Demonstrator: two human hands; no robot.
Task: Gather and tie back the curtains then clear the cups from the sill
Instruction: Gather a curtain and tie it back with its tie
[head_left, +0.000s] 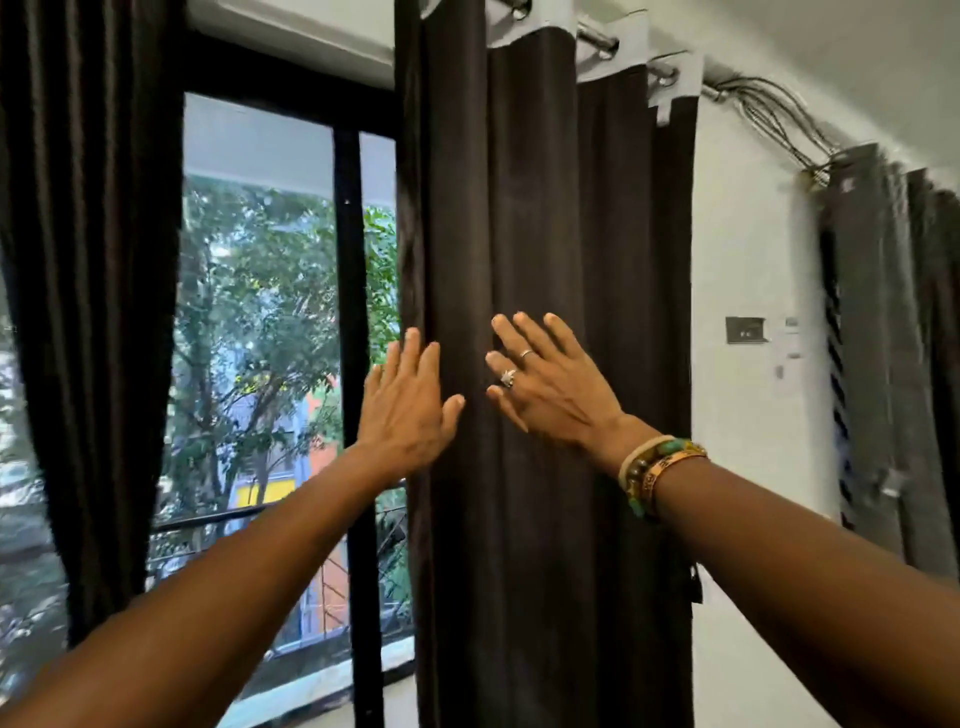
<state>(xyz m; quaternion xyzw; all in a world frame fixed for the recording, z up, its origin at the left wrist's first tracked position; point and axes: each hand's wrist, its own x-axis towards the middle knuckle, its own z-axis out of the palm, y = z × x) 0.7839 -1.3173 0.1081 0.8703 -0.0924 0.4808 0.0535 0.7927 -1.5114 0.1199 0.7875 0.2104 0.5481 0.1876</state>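
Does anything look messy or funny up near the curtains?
Yes. A bundle of loose grey cables sags along the white wall at the top right, between the dark brown curtain and the grey curtain. The strands splay apart and look untidy.

Window (270, 322) between two curtains (545, 312).

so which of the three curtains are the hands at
The middle dark brown curtain: the left hand and right hand are spread open at it. The left curtain and far grey curtain hang untouched.
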